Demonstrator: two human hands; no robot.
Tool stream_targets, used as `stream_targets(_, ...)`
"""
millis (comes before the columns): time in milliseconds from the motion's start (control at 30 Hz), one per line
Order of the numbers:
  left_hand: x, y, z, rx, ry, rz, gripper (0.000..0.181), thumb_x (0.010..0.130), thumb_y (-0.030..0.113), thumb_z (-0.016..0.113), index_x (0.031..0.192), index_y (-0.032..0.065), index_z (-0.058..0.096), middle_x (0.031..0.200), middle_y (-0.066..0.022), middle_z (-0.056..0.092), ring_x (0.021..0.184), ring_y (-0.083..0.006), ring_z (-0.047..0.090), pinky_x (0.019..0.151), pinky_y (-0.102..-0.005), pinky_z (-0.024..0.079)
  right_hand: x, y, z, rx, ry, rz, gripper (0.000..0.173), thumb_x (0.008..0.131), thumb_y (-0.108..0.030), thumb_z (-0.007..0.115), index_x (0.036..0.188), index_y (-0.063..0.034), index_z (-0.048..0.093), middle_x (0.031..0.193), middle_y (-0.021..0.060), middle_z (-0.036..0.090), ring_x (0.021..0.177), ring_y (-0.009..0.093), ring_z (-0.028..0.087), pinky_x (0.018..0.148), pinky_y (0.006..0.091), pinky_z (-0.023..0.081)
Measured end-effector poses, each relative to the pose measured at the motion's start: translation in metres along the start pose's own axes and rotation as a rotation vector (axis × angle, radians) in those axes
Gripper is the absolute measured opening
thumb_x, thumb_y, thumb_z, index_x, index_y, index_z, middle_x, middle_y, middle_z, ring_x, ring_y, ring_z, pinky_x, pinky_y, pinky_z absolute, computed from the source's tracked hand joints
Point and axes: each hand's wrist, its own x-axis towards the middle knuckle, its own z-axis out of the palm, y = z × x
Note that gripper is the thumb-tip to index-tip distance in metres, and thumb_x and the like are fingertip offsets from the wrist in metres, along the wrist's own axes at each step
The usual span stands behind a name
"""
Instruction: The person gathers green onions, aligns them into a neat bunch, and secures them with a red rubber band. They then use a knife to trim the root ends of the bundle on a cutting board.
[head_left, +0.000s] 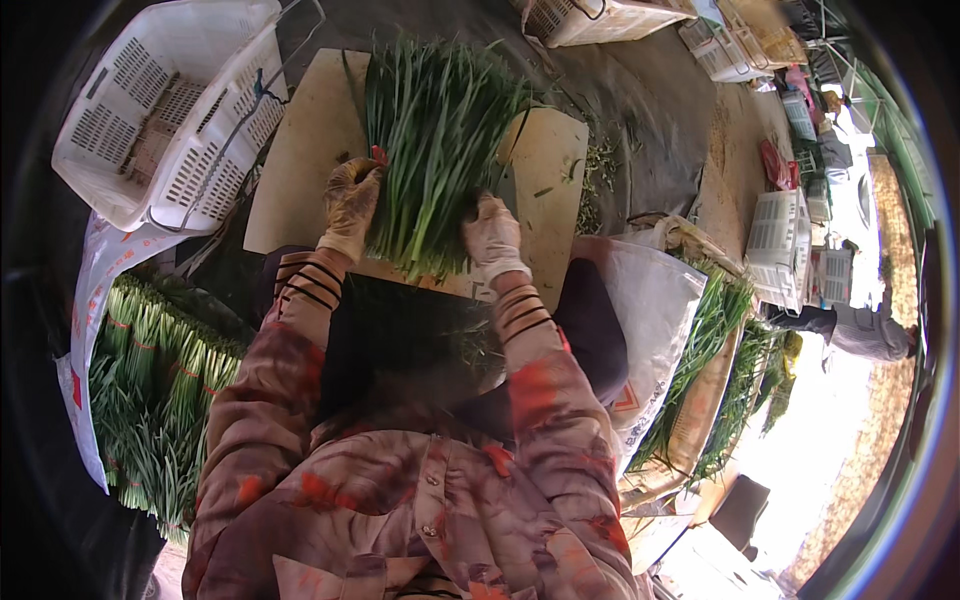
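A thick bunch of garlic chives (439, 150) lies on a pale board (307, 150) before me, its leaf tips pointing away. At its left edge my gloved left hand (352, 196) has its fingers curled round a red tie (379, 155), which pokes out beside the thumb. My right hand (493, 234), in a whitish glove, is curled against the bunch's right side. Close to its fingers is a flat dark grey piece (505, 186), possibly a blade; whether that hand grips it is unclear. Its fingertips are partly hidden by the leaves.
At upper left stands a white plastic crate (217, 161) with a wire handle. Tied chive bundles (154, 360) are stacked at my left. On the right, a white woven sack (649, 300) lies beside baskets of chives (701, 337). Plant scraps (598, 176) litter the ground. A person (862, 330) is farther right.
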Motion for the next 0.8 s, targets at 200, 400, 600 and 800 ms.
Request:
stream_targets(200,0.0,0.0,0.002,-0.027,0.013,-0.032,0.02,0.083,0.02,0.066,0.092,0.0022,0.07,0.081,-0.0116,0.069,0.075,-0.0216,0.064,0.071,-0.0326,0.048,0.009,0.021,-0.072,-0.312,-0.202,-0.182,0.027,0.087,-0.03,0.055,0.105,-0.0113,0.063,0.098,0.0134,0.066,0.088,0.033,0.064,0.077,0.0397,0.053)
stream_targets(400,-0.002,-0.017,0.01,-0.162,0.101,-0.017,0.013,0.085,0.013,0.064,0.088,0.0015,0.068,0.075,-0.0103,0.066,0.069,-0.0182,0.06,0.066,-0.0321,0.046,0.017,-0.074,-0.086,0.231,0.169,-0.472,0.023,0.087,-0.026,0.06,0.105,-0.012,0.064,0.095,0.0089,0.066,0.079,0.026,0.065,0.069,0.0349,0.054)
stream_targets(600,-0.005,-0.011,0.012,-0.185,0.049,-0.045,0.016,0.085,0.016,0.064,0.09,0.0014,0.067,0.073,-0.012,0.065,0.069,-0.0229,0.061,0.069,-0.034,0.047,0.063,-0.127,-0.029,-0.047,0.101,-0.542,0.037,0.08,-0.029,0.066,0.113,-0.0117,0.063,0.108,0.0118,0.063,0.1,0.029,0.061,0.084,0.0379,0.05)
stream_targets(800,-0.011,0.007,0.008,-0.1,0.129,-0.023,0.02,0.083,0.019,0.063,0.093,0.0023,0.068,0.083,-0.0159,0.067,0.078,-0.0282,0.063,0.073,-0.0361,0.048,0.088,-0.127,-0.032,0.006,-0.288,-0.384,0.023,0.081,-0.026,0.062,0.099,-0.0139,0.069,0.097,0.0105,0.068,0.093,0.029,0.064,0.081,0.0363,0.05)
